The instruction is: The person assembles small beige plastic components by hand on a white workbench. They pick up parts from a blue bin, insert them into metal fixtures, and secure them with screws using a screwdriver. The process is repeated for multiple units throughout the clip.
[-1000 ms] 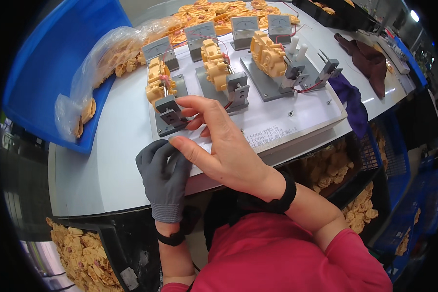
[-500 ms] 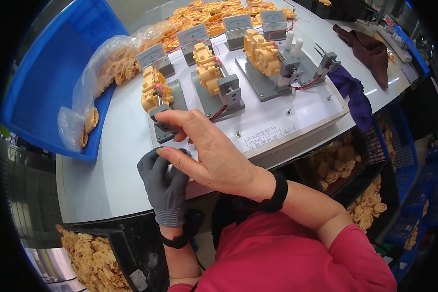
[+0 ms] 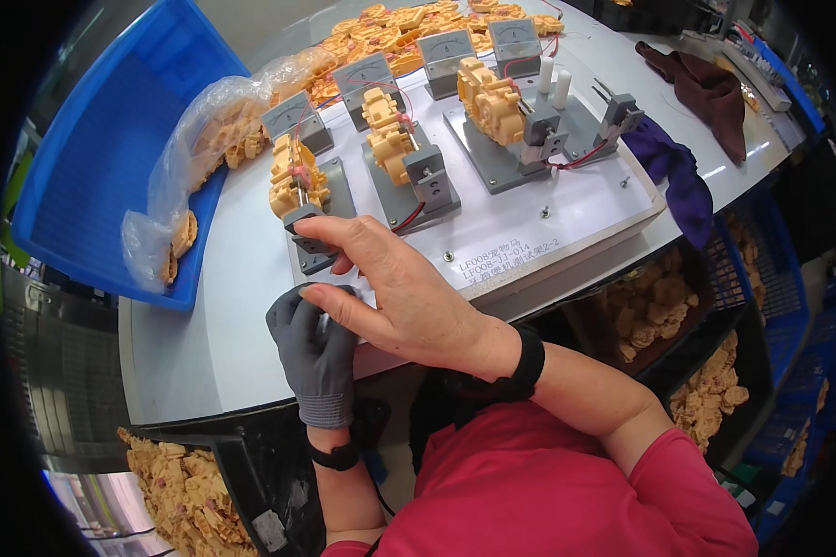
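Right hand [image 3: 404, 297] bare, fingertips pinching the grey clamp block [image 3: 308, 243] at its 11 o'clock; left hand [image 3: 318, 348] gloved, curled beneath, grip unclear; orange gearbox [image 3: 293, 181] at 12.

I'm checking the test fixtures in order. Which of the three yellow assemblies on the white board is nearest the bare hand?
The leftmost yellow assembly: the right hand reaches its grey clamp, while the other two sit farther right.
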Demonstrator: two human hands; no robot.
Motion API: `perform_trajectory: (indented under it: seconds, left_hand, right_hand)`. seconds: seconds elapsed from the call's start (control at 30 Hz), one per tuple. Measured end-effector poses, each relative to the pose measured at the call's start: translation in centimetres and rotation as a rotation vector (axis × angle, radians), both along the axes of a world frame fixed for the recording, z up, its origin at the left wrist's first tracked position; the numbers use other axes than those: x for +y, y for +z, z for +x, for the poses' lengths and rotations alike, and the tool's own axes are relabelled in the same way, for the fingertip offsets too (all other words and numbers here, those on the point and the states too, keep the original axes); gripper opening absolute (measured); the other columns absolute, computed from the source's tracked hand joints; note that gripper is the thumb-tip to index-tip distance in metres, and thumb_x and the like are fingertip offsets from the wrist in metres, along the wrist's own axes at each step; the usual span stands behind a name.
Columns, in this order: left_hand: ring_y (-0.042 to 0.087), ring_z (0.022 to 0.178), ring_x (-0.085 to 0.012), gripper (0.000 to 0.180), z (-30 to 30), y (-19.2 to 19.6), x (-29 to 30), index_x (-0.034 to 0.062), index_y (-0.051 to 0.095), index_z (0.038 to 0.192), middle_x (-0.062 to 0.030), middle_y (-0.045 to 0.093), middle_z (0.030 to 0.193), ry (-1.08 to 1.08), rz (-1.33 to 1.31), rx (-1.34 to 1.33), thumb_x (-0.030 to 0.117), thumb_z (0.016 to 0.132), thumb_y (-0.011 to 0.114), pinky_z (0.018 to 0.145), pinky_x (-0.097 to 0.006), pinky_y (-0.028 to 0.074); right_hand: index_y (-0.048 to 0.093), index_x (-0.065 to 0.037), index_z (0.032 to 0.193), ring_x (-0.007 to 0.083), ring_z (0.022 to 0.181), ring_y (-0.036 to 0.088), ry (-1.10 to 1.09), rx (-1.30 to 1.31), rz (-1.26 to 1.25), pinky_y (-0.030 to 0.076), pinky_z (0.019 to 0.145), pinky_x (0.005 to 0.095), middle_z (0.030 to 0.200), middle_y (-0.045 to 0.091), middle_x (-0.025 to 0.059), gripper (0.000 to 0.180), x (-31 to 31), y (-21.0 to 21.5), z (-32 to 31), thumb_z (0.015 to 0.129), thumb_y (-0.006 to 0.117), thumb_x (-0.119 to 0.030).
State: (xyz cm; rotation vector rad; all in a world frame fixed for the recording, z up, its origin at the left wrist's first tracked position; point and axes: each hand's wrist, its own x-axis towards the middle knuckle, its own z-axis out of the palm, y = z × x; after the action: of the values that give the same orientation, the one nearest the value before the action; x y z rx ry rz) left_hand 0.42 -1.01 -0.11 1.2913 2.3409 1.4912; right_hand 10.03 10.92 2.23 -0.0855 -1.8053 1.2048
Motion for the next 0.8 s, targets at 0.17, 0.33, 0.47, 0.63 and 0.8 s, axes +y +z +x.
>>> perform_trajectory:
  seconds: [0.17, 0.33, 0.47, 0.63, 0.8]
  left_hand:
    - [0.047, 0.109, -0.0284, 0.025, 0.1, 0.1, 0.0, 0.0054, 0.066, 0.104, -0.0099, 0.058, 0.11, -0.002, -0.005, -0.019, 0.017, 0.082, 0.069, 0.095, -0.039, 0.039]
    - [0.047, 0.11, -0.0282, 0.025, -0.1, -0.5, -0.2, 0.0053, 0.067, 0.104, -0.0098, 0.059, 0.11, 0.002, 0.019, -0.03, 0.016, 0.082, 0.069, 0.095, -0.038, 0.039]
    - [0.047, 0.109, -0.0281, 0.027, 0.2, -0.8, 0.1, 0.0046, 0.066, 0.106, -0.01, 0.059, 0.111, -0.003, 0.087, -0.046, 0.013, 0.081, 0.069, 0.095, -0.038, 0.039]
    - [0.048, 0.11, -0.0291, 0.026, 0.0, -0.6, 0.3, 0.0046, 0.066, 0.106, -0.0105, 0.059, 0.11, -0.004, 0.059, 0.062, 0.012, 0.081, 0.068, 0.096, -0.039, 0.039]
    - [0.05, 0.107, -0.0287, 0.022, 0.2, -0.1, 0.2, 0.0064, 0.068, 0.101, -0.0101, 0.061, 0.105, 0.011, 0.098, 0.124, 0.016, 0.082, 0.071, 0.094, -0.039, 0.04]
  right_hand:
    - [0.047, -0.004, 0.134, 0.0204, 0.088, 0.056, 0.013, -0.036, 0.007, 0.049, 0.081, 0.0316, 0.115, 0.055, 0.0123, 0.052, 0.0, -0.3, 0.2, 0.089, 0.068, -0.018]
    - [0.047, -0.004, 0.134, 0.0211, 0.089, 0.057, 0.033, -0.035, -0.006, 0.049, 0.081, 0.0322, 0.114, 0.056, 0.0123, 0.052, 0.1, -0.3, 0.3, 0.089, 0.069, -0.017]
    - [0.047, -0.004, 0.134, 0.0212, 0.091, 0.057, 0.048, -0.032, -0.029, 0.048, 0.082, 0.0322, 0.112, 0.057, 0.0121, 0.052, 0.2, -0.2, 0.5, 0.088, 0.069, -0.016]
    - [0.048, -0.008, 0.135, 0.0186, 0.091, 0.059, 0.035, -0.063, -0.051, 0.049, 0.075, 0.0292, 0.109, 0.058, 0.0113, 0.051, 0.4, 0.0, 0.9, 0.089, 0.068, -0.018]
    - [0.05, -0.005, 0.133, 0.0213, 0.095, 0.061, 0.078, -0.126, -0.115, 0.049, 0.084, 0.0325, 0.112, 0.059, 0.0157, 0.048, 0.3, 0.4, 0.8, 0.089, 0.066, -0.017]
